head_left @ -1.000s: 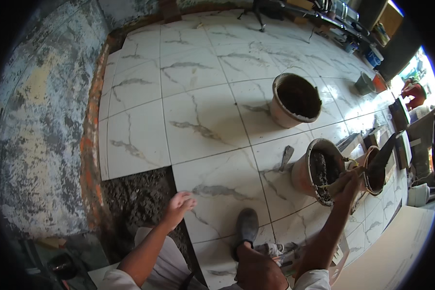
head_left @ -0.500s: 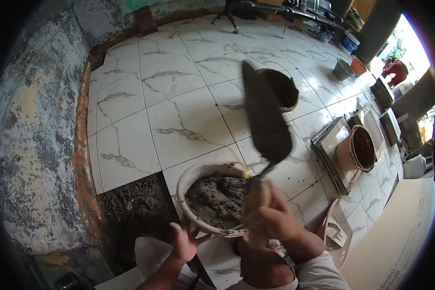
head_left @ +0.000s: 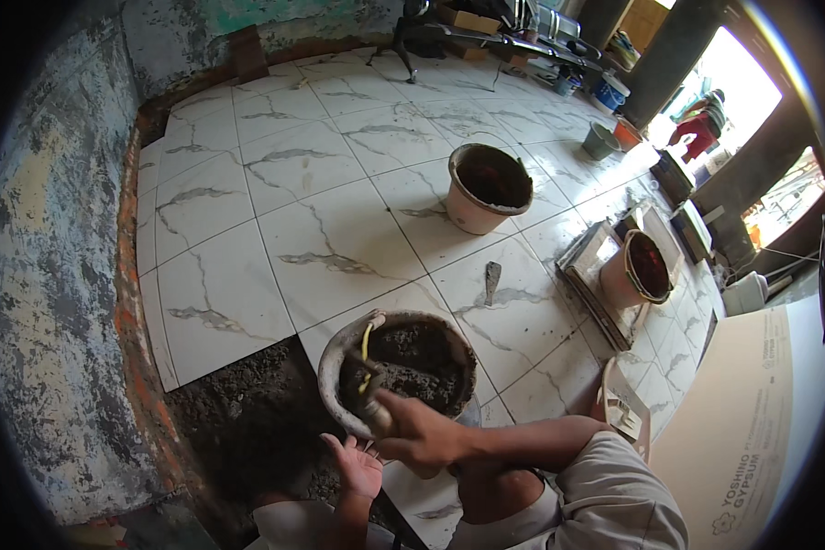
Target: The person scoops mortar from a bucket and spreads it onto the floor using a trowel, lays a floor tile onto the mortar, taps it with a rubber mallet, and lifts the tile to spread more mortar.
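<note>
Landmark: the bucket (head_left: pixel 330 376) of mortar (head_left: pixel 422 376), on the floor right in front of the person, at the edge of the gap (head_left: pixel 238 412) in the tiles (head_left: pixel 339 257). Change: a second ago bucket sat well off to the right; now it's pulled in close. Trowel (head_left: pixel 376 414) has also dropped from blade-up, half a second ago, to blade-down inside the bucket's left part. Means mortar, tool and gap are all within easy reach; looks like the step in hand is working or scooping mortar.

Right hand (head_left: pixel 422 435): closed round the trowel handle, over the bucket's near rim. Blade is dark and blurred against the mortar, so can't really tell how deep it sits. Left hand (head_left: pixel 359 472): open, palm up, fingers spread, holds nothing; just on the near side of the bucket, contact with it unclear.

Gap lies left of the bucket, dark rough fill, no tile on it. Beyond the bucket: far bucket (head_left: pixel 475 218). Right of and beyond it: scraper (head_left: pixel 492 282) flat on tiles, then side bucket (head_left: pixel 619 284).
</note>
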